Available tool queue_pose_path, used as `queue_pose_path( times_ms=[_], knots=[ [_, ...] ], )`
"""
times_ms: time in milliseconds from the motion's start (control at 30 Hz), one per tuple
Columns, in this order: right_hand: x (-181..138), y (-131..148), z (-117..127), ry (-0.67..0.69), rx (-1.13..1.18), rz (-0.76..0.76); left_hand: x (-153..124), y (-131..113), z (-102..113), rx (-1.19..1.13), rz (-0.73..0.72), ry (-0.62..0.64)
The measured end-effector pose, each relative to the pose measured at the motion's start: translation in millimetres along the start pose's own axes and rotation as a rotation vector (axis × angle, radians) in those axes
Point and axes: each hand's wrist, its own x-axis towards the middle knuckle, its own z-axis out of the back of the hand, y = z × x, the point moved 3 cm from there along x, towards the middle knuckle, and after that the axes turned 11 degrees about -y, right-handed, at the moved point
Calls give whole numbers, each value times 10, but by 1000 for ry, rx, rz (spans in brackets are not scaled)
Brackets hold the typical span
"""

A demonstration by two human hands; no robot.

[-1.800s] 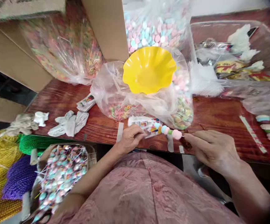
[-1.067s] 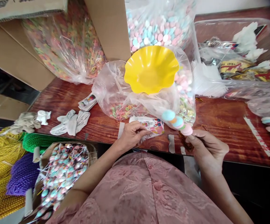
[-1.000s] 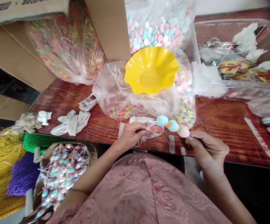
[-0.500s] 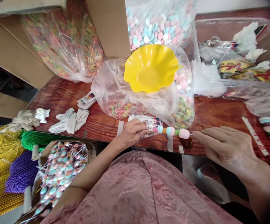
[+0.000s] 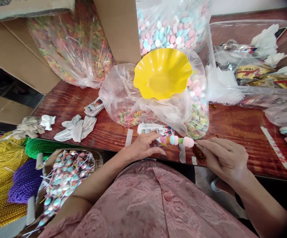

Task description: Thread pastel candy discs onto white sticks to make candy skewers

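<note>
Head view: right hand (image 5: 224, 157) pinches a pastel candy skewer (image 5: 180, 140); left hand (image 5: 143, 147), thumb spread wide, sits at its nine o'clock, scalloped yellow bowl (image 5: 161, 76) towards twelve.

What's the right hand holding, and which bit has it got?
The right hand pinches a stick of colourful sweets by its bare end, just past the pink pieces.

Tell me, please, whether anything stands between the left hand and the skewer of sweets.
Yes: printed packaging shows between the left hand and the visible part of the skewer of sweets; whether it covers the skewer's tip, I cannot tell.
</note>
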Motion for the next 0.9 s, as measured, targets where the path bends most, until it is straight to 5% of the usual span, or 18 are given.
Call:
queue_pose_path(
  times_ms=[167,433,633,800,900],
  knots=[
    [15,104,-107,73,32,145,38,-64,-47,101,109,213],
    [319,115,-86,227,-68,365,129,-166,0,70,173,380],
    [464,113,-134,393,-68,387,204,-126,-66,86,224,335],
    [420,190,-235,337,-41,325,263,-113,-141,-8,255,306],
    [327,154,-278,292,6,165,266,-166,-65,117,179,256]
  ],
)
